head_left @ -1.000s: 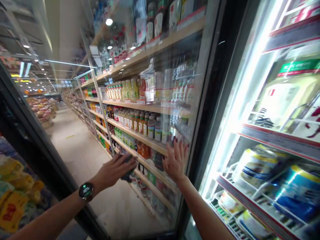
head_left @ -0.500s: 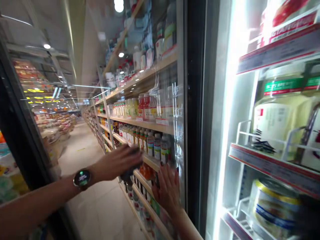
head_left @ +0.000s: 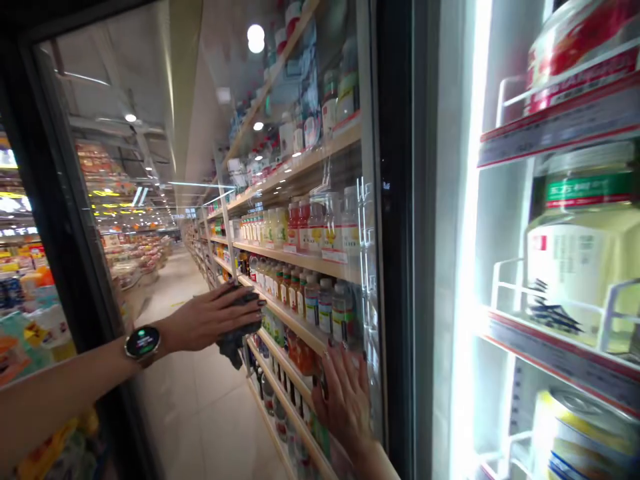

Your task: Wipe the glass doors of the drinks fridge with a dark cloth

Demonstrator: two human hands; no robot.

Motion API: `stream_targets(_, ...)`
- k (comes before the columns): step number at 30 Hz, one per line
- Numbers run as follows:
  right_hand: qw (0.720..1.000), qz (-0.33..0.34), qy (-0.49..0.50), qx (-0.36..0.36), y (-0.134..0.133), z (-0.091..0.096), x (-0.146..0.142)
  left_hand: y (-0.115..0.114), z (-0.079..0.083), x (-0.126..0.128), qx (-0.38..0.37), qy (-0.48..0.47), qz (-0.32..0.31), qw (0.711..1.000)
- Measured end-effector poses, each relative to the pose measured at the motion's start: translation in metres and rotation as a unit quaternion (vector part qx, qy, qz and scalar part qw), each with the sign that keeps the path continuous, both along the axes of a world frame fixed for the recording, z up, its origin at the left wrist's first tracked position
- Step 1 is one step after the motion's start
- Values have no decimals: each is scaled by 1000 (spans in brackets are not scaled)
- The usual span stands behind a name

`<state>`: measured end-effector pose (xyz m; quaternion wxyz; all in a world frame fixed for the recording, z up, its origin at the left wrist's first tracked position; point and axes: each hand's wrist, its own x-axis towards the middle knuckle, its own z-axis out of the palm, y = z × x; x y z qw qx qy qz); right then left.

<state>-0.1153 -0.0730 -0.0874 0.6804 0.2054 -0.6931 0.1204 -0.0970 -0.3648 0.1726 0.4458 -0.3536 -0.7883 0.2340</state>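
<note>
My left hand point(head_left: 215, 317) presses a crumpled dark cloth point(head_left: 235, 337) against a glass door point(head_left: 285, 200), and a smartwatch point(head_left: 143, 343) sits on that wrist. Lower down and to the right, my right hand point(head_left: 345, 400) lies flat on the same glass with its fingers spread. It holds nothing. The black door frame point(head_left: 395, 233) runs upright just beyond that hand.
To the right, a lit cooler point(head_left: 565, 233) has shelves with wire rails holding large jars and tins. Bottled drinks on wooden shelves point(head_left: 295, 260) show in the glass, and a long tiled store aisle point(head_left: 200, 400) stretches away. Packaged goods point(head_left: 30, 327) sit at far left.
The view has swung, bringing the door frame upright. My left hand and cloth have shifted slightly left, and my right hand sits lower in the picture.
</note>
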Motion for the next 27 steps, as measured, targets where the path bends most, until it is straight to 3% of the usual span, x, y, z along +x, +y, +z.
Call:
stream_targets(1,1000,0,-1,-1,0,-1,-1,-11,8,1,7,1,-7,1000)
stream_targets(3,1000,0,-1,0,0,-3,-2,-35,43,1,91,60,-29,994)
stream_targets(5,1000,-3,1,1,0,-5,-3,-55,73,-1,225,147,-38,962)
stream_targets(6,1000,-6,0,2,1,-6,-4,-61,76,-2,278,177,-38,943)
stream_targets(7,1000,-9,-2,2,1,-8,-4,-64,69,-2,306,191,-38,932)
stream_targets(9,1000,-15,-6,3,2,-9,-5,-64,29,-1,301,178,-40,936)
stream_targets(11,1000,-18,-5,4,2,-11,-6,-63,-22,3,224,123,-43,966)
stream_targets(13,1000,-14,-6,4,1,-11,-6,-71,-49,7,113,51,-44,991)
stream_targets(15,1000,-9,-8,2,1,-11,-7,-87,-38,7,76,32,-25,996)
stream_targets(16,1000,-9,-7,1,1,-12,-7,-96,-22,5,117,58,-11,991)
stream_targets(18,1000,-13,-2,4,2,-13,-9,-105,15,0,279,139,10,950)
stream_targets(20,1000,-17,5,10,4,-15,-10,-98,35,-6,405,183,4,896)
stream_targets(22,1000,-15,2,14,5,-15,-9,-72,26,-12,412,169,-18,895)
stream_targets(24,1000,-6,4,2,1,-8,-3,-34,-3,-14,352,143,-42,924)
stream_targets(27,997,42,36,-47,-21,26,18,21,-45,-15,263,103,-69,957)
